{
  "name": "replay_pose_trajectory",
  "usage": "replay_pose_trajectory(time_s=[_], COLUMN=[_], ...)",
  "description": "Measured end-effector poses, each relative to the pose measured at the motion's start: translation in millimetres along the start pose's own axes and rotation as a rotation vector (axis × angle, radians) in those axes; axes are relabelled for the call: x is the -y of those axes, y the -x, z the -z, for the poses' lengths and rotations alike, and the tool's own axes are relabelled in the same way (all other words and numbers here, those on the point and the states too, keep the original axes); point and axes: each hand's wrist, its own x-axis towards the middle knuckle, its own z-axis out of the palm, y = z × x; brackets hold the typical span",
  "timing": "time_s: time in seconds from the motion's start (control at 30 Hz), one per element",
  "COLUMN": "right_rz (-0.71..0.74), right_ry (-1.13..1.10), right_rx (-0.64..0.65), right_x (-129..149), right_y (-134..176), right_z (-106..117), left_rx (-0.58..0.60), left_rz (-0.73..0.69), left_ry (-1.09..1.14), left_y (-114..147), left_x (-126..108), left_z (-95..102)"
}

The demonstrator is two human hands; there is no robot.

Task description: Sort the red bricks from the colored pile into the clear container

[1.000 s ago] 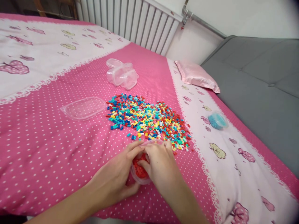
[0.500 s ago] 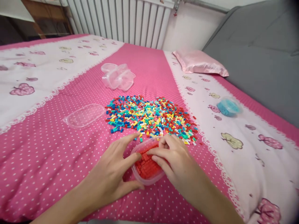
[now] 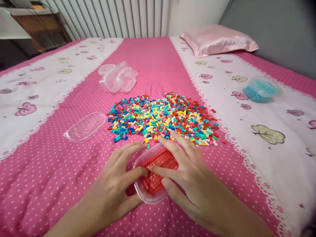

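Note:
A clear oval plastic container [image 3: 148,199] sits in front of me, with small red building bricks [image 3: 160,164] packed inside in rows. My left hand [image 3: 116,179] grips its left side, the index finger reaching inside onto the bricks and the thumb low against the outer wall. Over the container's right part, my right hand [image 3: 189,168] is spread, its index fingertip touching the red bricks near my left index finger. No loose brick shows between its fingers. Just beyond lies a wide pile of mixed coloured bricks [image 3: 158,115].
A clear lid [image 3: 86,126] lies left of the pile. Several nested clear containers [image 3: 118,79] stand farther back. To the right is a container of blue bricks [image 3: 261,90]. A pink pillow [image 3: 217,41] rests at the back of the polka-dot bed cover [image 3: 49,168].
My right hand's fingers have gone from curled together to spread out over the container. A red brick under the fingertips now lies level among the others. The camera view has shifted.

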Motion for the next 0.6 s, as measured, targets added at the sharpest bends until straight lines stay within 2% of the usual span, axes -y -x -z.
replay_pose_trajectory(time_s=[0.17, 0.33, 0.6], right_rz=[-0.004, -0.01, -0.017], right_ry=[-0.008, -0.039, -0.032], right_rx=[-0.021, -0.07, -0.063], right_x=[-1.4, -3.5, -6.0], right_y=[0.0, 2.5, 4.2], right_z=[-0.7, 1.3, 1.9], left_rx=[-0.025, -0.027, -0.018], left_rz=[-0.013, -0.088, -0.107], left_ry=[-0.022, 0.023, -0.006], left_y=[0.2, 1.4, -4.5], left_x=[-1.2, 1.3, 3.7], left_z=[4.0, 7.1, 5.5])
